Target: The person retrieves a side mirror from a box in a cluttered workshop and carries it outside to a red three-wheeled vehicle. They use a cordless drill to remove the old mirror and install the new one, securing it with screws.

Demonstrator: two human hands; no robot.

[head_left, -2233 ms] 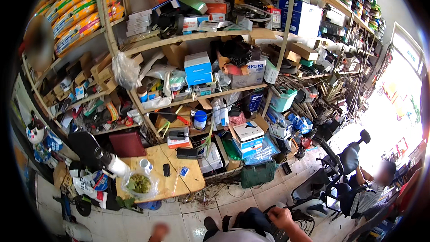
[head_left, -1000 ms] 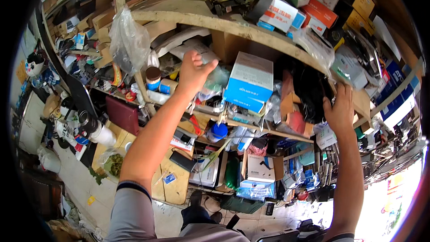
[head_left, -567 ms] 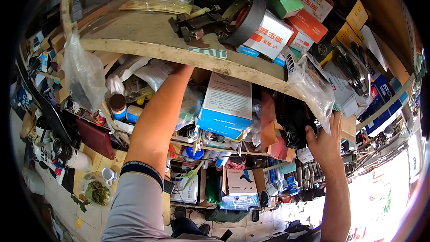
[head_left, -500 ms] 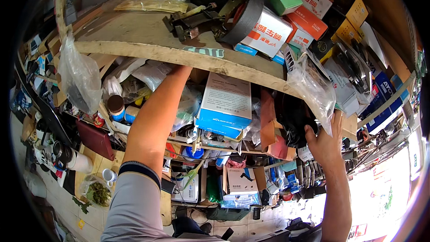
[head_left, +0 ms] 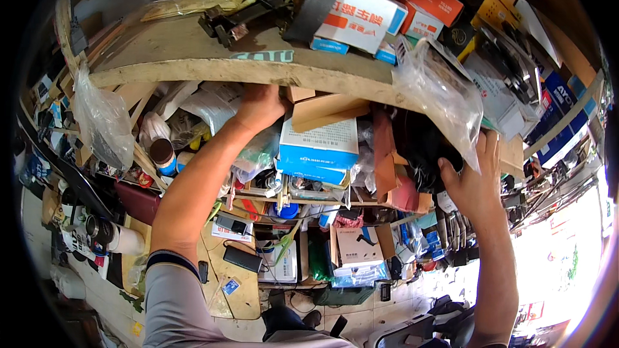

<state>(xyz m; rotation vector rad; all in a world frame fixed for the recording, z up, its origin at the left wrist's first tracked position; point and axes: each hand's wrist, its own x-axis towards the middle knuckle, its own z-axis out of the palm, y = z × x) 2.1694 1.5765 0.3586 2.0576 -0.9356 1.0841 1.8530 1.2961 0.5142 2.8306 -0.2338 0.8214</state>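
Note:
My left hand (head_left: 259, 109) reaches under the wooden shelf's front edge, with its fingertips hidden. It is closed at the left side of a brown cardboard box (head_left: 329, 113), which juts out over a white and blue box (head_left: 318, 145). My right hand (head_left: 475, 177) lies against the front of the lower compartment at the right, thumb spread from the fingers. Its fingers point up beside a piece of brown cardboard (head_left: 511, 157). Near the thumb are black bagged goods (head_left: 422, 154) and an opened reddish carton (head_left: 389, 164).
The wooden shelf board (head_left: 193, 75) runs across above my hands, bearing boxes and metal parts. Clear plastic bags hang from it at the left (head_left: 102, 119) and right (head_left: 445, 84). Below stand a brown-lidded jar (head_left: 162, 153), an open carton (head_left: 358, 245) and a wooden table (head_left: 216, 270).
My left hand has drawn back from deeper under the shelf, and the brown cardboard box now shows over the white and blue box. The right hand stays in place; the view has shifted.

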